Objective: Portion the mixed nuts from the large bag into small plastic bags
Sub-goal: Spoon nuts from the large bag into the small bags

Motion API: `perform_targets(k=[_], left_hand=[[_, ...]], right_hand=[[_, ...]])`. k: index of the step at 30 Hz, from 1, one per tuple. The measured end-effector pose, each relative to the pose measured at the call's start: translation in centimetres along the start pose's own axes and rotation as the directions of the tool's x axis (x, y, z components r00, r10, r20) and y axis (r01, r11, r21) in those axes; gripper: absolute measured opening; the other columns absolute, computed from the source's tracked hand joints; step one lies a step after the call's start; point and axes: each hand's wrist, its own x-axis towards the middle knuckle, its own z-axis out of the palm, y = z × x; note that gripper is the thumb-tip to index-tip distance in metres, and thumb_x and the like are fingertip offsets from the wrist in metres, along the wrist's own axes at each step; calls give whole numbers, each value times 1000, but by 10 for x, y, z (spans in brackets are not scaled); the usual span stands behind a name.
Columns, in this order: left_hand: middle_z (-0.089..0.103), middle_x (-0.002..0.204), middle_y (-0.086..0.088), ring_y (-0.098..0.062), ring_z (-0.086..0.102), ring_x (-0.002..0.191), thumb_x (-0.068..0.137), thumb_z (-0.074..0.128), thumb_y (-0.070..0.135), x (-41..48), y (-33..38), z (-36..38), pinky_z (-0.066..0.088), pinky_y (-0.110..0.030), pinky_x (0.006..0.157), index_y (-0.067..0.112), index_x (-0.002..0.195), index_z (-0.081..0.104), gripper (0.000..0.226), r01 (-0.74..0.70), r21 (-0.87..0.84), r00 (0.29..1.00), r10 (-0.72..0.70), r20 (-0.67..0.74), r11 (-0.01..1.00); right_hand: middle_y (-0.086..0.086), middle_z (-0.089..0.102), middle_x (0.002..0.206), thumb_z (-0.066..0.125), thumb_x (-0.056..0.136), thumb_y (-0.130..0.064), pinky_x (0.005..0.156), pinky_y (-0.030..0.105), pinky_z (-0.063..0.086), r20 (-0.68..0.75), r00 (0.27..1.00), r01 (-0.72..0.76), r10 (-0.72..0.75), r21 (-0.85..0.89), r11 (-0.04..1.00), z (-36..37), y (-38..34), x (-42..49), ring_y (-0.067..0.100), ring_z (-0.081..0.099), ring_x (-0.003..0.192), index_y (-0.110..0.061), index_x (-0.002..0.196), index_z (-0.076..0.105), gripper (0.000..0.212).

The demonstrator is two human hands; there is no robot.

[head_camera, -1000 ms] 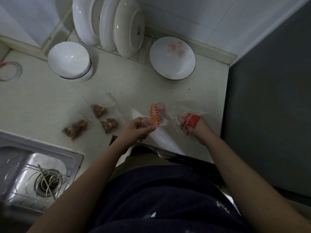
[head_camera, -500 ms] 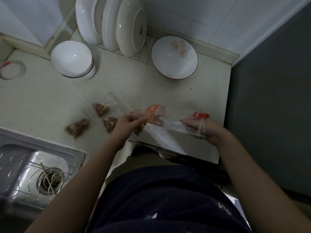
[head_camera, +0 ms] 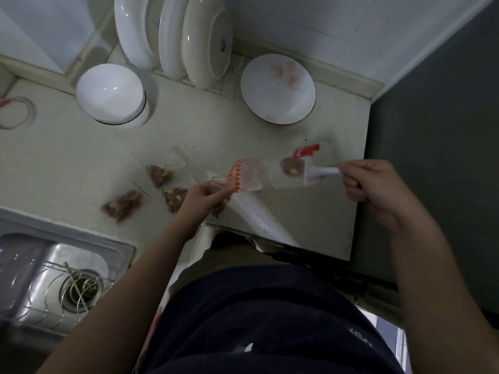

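Your left hand (head_camera: 206, 194) pinched orange end of large bag (head_camera: 251, 175); your right hand (head_camera: 372, 190), fingers curled, pinched right end. Bag stretched between, over counter (head_camera: 81, 157). Three filled small bags (head_camera: 159, 174) lay left.

Dark navy top (head_camera: 270, 333) w/ small white marks, olive-brown cloth (head_camera: 216, 261) past its hem, arms bare.
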Motion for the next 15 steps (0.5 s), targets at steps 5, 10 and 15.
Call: perform_targets(k=[5,10,15], left_hand=[[70,77,-10,-21,62,66,82,74,45,5,2,9,54,-30,61,6,91,72,40,-4,-18,999,5,42,1000],[72,76,0,-13,67,66,71,75,59,17,0,23,54,-23,58,14,84,70,47,30,52,1000,-31,6,998],[67,64,4,-9,59,52,77,72,57,29,14,36,52,-19,50,22,77,69,36,-10,111,996,0,91,994]], right_hand=[[-8,34,42,51,94,-6,37,14,18,-140,988,74,-64,63,995,-13,-19,-10,5,22,35,2,85,66,18],[-9,34,41,51,92,-5,37,16,19,-217,971,125,-97,118,985,-17,-28,-15,5,22,35,10,102,61,20],[-8,35,41,51,92,-4,38,16,19,-269,957,156,-108,164,974,-11,-35,-17,6,24,37,1,82,65,18]])
